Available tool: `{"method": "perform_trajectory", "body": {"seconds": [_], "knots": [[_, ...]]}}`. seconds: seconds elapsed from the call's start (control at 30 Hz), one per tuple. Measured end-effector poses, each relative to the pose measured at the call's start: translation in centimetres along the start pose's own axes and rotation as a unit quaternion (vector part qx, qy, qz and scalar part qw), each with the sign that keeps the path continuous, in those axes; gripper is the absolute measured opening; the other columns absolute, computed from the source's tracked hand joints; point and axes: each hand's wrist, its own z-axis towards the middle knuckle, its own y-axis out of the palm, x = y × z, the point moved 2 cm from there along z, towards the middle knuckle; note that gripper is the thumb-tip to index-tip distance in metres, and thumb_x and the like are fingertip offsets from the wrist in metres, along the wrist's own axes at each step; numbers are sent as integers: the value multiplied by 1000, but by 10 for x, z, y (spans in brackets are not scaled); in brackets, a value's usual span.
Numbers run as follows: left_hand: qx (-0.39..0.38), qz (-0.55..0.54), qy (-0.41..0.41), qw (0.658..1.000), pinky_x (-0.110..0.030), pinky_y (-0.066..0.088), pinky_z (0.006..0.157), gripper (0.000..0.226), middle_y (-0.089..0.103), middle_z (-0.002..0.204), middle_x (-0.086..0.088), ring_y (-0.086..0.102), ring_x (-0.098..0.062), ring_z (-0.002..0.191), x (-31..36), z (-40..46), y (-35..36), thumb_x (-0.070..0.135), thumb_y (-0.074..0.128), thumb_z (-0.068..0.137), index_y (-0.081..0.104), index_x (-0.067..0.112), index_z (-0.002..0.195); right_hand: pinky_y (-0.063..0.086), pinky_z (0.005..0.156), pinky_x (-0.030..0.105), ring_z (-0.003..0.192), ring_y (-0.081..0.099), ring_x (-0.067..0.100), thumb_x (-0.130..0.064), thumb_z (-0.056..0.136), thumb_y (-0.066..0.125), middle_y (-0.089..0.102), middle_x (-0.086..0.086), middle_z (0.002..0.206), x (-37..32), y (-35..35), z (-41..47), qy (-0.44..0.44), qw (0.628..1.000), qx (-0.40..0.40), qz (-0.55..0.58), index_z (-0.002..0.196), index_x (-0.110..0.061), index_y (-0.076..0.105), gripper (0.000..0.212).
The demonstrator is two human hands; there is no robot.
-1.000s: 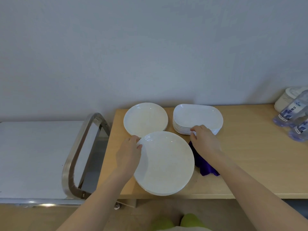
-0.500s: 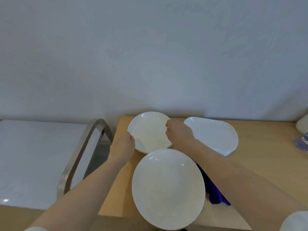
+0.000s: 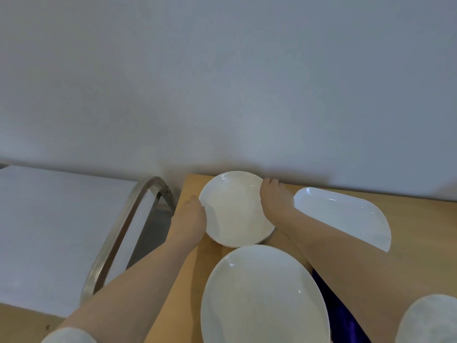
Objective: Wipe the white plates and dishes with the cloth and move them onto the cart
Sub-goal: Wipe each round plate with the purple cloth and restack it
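The small round plate (image 3: 235, 209) sits at the back of the worktop (image 3: 418, 219), near the wall, apparently on top of a short stack. Glazed ceramic like this is likely stiff, smooth, somewhat heavy and breakable, so opposite rims are the sensible hold. The left hand (image 3: 189, 219) touches its left rim and the right hand (image 3: 274, 196) its right rim, fingers curled at the edge; whether they reach under it cannot be told. The big plate (image 3: 264, 295) lies nearer, the oblong dish (image 3: 343, 216) to the right, and the cart (image 3: 123, 233) stands left.
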Motion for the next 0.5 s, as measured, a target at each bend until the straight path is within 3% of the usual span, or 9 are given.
{"method": "perform_trajectory", "body": {"seconds": [0.13, 0.27, 0.4, 0.5], "knots": [[-11, 16, 9, 1000, -19, 21, 37, 9, 35, 61, 14, 36, -3, 47, -1, 1, 5, 21, 50, 95, 44, 19, 102, 38, 58, 26, 86, 58, 20, 1, 77, 64, 53, 11, 110, 4, 3, 3, -7, 1000, -11, -7, 118, -4, 40, 48], [-18, 44, 16, 999, -19, 19, 36, 25, 33, 59, 13, 31, -4, 45, 2, 0, 6, 14, 51, 93, 41, 13, 117, 30, 46, 27, 64, 44, 19, 1, 75, 65, 56, 8, 101, 9, 5, 7, 0, 1000, -16, -23, 116, -7, 39, 49], [-24, 65, 17, 997, -21, 23, 37, 26, 38, 62, 9, 34, -6, 45, 5, -1, 3, 13, 50, 93, 42, 13, 118, 21, 40, 25, 59, 44, 18, -2, 75, 67, 57, 6, 93, 10, 4, 10, 5, 999, -19, -32, 115, -9, 40, 49], [-28, 83, 24, 996, -21, 25, 38, 23, 40, 60, 9, 37, -7, 45, 8, -1, -2, 10, 49, 92, 45, 12, 114, 21, 41, 25, 56, 43, 17, -3, 78, 63, 49, 0, 75, 11, 2, 12, 9, 999, -18, -30, 107, -11, 41, 37]]}}
